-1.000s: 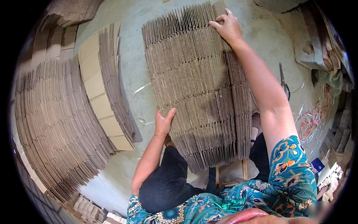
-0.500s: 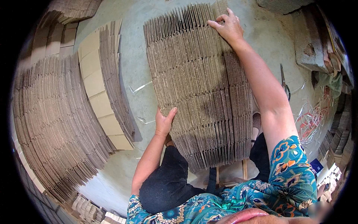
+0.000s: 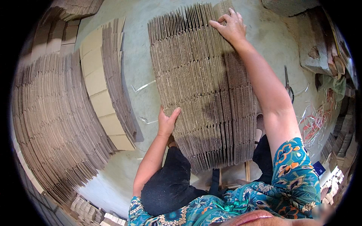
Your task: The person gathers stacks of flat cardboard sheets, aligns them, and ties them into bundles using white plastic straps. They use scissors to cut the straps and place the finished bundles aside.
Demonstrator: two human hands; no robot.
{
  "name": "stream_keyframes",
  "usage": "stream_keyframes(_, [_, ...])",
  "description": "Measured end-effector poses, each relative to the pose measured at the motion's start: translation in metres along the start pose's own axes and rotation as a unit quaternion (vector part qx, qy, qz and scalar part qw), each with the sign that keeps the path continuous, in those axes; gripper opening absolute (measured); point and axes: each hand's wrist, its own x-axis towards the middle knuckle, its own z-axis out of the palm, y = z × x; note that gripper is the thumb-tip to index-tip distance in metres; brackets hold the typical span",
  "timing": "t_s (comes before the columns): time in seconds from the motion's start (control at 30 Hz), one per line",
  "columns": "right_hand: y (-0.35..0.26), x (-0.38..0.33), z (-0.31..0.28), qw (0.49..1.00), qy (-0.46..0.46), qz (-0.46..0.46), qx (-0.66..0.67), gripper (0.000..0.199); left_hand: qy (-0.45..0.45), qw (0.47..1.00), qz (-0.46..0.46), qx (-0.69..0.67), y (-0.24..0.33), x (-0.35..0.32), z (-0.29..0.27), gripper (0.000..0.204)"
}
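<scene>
A long bundle of brown corrugated cardboard dividers (image 3: 192, 86), packed on edge in slotted rows, stretches out in front of me between my legs. My left hand (image 3: 167, 122) grips its left side near the close end; the thumb lies against the edge and the other fingers are mostly hidden. At the far right corner, my right hand (image 3: 230, 28) has its thumb and index finger bent close together on the upper edges of the dividers. What lies right between those fingertips is hard to make out. The right forearm passes over the bundle's right side.
To the left stand a larger divider bundle (image 3: 56, 120) and a narrower one with a pale flat face (image 3: 100, 90). Black scissors (image 3: 287, 84) lie on the floor to the right, near tangled strapping strips (image 3: 315, 122). A wrapped block (image 3: 311, 43) stands at the far right.
The bundle's far left edge has shifted slightly to the right, and the left hand with it. My right hand stays at the far corner, almost unmoved.
</scene>
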Motion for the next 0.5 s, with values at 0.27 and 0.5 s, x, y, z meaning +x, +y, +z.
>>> stream_keyframes(0.27, [0.015, 0.005, 0.011, 0.998, 0.015, -0.056, 0.003, 0.025, -0.001, 1.0, 0.017, -0.001, -0.006, 0.003, 0.003, 0.056])
stream_keyframes(0.5, [-0.019, -0.003, -0.005, 0.998, -0.03, -0.017, -0.052, 0.046, 0.001, 1.0, 0.008, -0.01, -0.001, 0.001, 0.001, 0.056])
